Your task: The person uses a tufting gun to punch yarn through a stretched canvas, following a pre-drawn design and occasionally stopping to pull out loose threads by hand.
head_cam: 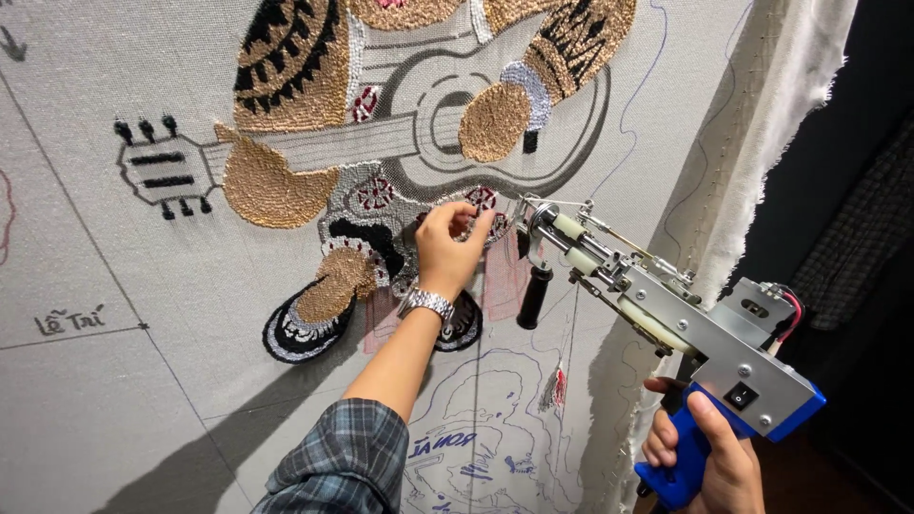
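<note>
Tufting gun point(657, 314) nose up-left, diag.

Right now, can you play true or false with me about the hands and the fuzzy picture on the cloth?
1. The right hand holds a tufting gun by its blue handle. True.
2. The left hand is resting in a pocket. False: it pinches at the tufted yarn on the stretched cloth.
3. The left wrist wears a metal wristwatch. True.
4. The tufted picture shows a piano. False: it shows a guitar.
5. The left sleeve is plaid. True.
</note>
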